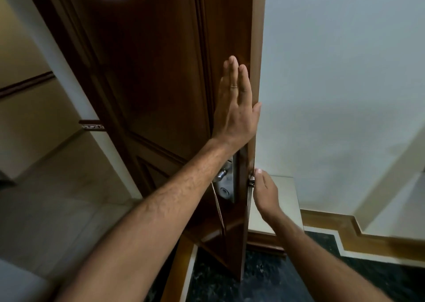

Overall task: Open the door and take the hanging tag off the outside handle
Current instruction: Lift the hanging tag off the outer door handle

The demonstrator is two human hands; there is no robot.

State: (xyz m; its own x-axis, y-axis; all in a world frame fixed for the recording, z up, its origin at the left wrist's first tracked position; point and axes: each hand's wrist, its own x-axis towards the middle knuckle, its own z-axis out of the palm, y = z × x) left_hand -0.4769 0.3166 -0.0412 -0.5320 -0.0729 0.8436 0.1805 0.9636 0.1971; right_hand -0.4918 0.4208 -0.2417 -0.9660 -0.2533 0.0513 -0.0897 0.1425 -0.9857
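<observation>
The dark wooden door (149, 76) stands open, its edge turned toward me. My left hand (234, 103) lies flat and open on its outer face, thumb hooked round the edge. Below my left wrist sits the silver lock plate with the outside handle (222, 174). The hanging tag (218, 206) dangles from that handle and shows only as a thin pale strip, edge-on. My right hand (264, 190) is on the other side of the door edge, fingers closed on the inside handle (251, 180), which is mostly hidden.
A corridor with pale tiled floor (57, 186) opens to the left of the door. A white wall (345, 71) with wooden skirting (333, 228) stands to the right. Dark marble floor (264, 278) lies below the door.
</observation>
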